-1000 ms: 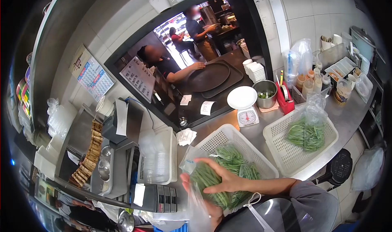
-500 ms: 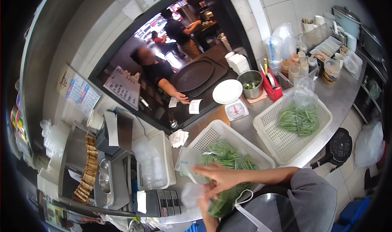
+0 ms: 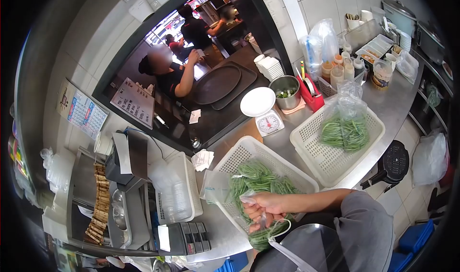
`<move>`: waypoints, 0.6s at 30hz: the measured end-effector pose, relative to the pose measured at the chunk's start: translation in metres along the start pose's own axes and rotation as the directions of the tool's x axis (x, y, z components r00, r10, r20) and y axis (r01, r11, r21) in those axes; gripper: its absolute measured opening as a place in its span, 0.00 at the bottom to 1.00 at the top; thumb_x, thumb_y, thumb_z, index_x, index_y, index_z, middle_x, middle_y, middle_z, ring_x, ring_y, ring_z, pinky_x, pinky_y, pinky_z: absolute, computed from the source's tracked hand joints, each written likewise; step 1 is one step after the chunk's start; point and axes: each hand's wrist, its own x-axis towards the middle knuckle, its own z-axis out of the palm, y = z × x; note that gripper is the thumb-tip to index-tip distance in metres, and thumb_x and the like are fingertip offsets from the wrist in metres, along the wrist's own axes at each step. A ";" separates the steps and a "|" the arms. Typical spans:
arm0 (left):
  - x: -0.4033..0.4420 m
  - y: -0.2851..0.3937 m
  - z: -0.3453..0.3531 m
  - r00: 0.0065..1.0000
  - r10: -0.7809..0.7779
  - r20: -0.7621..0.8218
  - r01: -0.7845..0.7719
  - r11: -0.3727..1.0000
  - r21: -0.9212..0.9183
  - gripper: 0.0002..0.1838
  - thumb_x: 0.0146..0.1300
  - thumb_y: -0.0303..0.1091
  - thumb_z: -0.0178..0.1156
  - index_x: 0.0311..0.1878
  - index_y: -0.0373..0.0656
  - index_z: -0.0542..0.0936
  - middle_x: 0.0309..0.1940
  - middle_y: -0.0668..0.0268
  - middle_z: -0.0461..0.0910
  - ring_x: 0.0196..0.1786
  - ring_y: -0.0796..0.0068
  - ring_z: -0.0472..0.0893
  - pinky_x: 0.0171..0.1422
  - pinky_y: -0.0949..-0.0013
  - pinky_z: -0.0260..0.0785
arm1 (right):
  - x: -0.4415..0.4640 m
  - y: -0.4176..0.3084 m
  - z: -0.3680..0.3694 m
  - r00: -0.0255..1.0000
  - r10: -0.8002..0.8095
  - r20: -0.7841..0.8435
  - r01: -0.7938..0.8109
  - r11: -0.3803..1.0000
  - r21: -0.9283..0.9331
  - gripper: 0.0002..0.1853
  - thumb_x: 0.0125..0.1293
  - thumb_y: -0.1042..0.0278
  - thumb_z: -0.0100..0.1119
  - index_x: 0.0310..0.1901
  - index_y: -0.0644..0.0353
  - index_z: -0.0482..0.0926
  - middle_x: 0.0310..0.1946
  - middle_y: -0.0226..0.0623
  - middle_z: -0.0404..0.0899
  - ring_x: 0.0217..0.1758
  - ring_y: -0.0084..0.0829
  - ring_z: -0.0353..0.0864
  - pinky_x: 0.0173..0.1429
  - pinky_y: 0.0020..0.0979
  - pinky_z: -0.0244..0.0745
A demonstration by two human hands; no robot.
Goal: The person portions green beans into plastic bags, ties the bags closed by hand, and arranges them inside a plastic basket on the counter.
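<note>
My right hand is closed around the gathered neck of a clear plastic bag. Just under it, my left hand is closed at the same bag; most of it is hidden by the right hand and forearm. The bag of green beans hangs below my hands, close to my apron. Behind them stands a white perforated basket with more bagged green beans in it. An open clear plastic bag lies over that basket's left rim.
A second white basket holds a bag of green beans. Beyond are a kitchen scale, a steel pot and a red holder. Clear containers fill a basket on the left. A person stands behind the pass window.
My right hand has gone from stretched fingers to a closed grip on the bag's neck. The person at the window has lifted a slip of paper off the counter.
</note>
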 end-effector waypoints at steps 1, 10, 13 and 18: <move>0.000 -0.002 -0.001 1.000 -0.014 -0.004 0.014 1.000 -0.007 0.16 0.67 0.38 0.43 0.25 0.41 0.68 0.23 0.60 0.72 0.37 0.68 0.73 0.54 0.67 0.65 | 0.001 0.004 -0.003 0.998 0.030 -0.060 -0.028 0.999 0.033 0.21 0.69 0.45 0.39 0.22 0.48 0.62 0.12 0.20 0.49 0.12 0.17 0.47 0.18 0.27 0.68; 0.000 -0.014 -0.001 0.998 -0.062 -0.005 0.062 0.998 -0.023 0.13 0.66 0.36 0.45 0.27 0.40 0.71 0.26 0.59 0.74 0.40 0.69 0.73 0.53 0.68 0.66 | 0.012 0.024 -0.014 0.973 0.086 -0.214 -0.014 0.948 0.319 0.12 0.72 0.56 0.39 0.33 0.51 0.64 0.13 0.19 0.49 0.14 0.18 0.45 0.19 0.26 0.50; 0.000 -0.017 -0.001 0.997 -0.079 0.000 0.079 0.997 -0.027 0.12 0.65 0.35 0.46 0.28 0.39 0.71 0.26 0.59 0.74 0.40 0.69 0.74 0.52 0.68 0.66 | 0.018 0.025 -0.024 0.977 0.045 -0.208 0.034 0.932 0.360 0.11 0.71 0.55 0.41 0.37 0.52 0.65 0.14 0.21 0.51 0.14 0.18 0.47 0.20 0.26 0.55; 0.001 -0.020 -0.001 0.995 -0.100 0.014 0.100 0.995 -0.019 0.11 0.65 0.34 0.47 0.29 0.39 0.73 0.28 0.59 0.75 0.42 0.70 0.74 0.51 0.69 0.66 | 0.019 0.002 -0.031 0.803 -0.558 -0.211 0.468 0.809 -0.356 0.10 0.69 0.59 0.46 0.41 0.56 0.69 0.21 0.27 0.69 0.20 0.23 0.64 0.29 0.27 0.65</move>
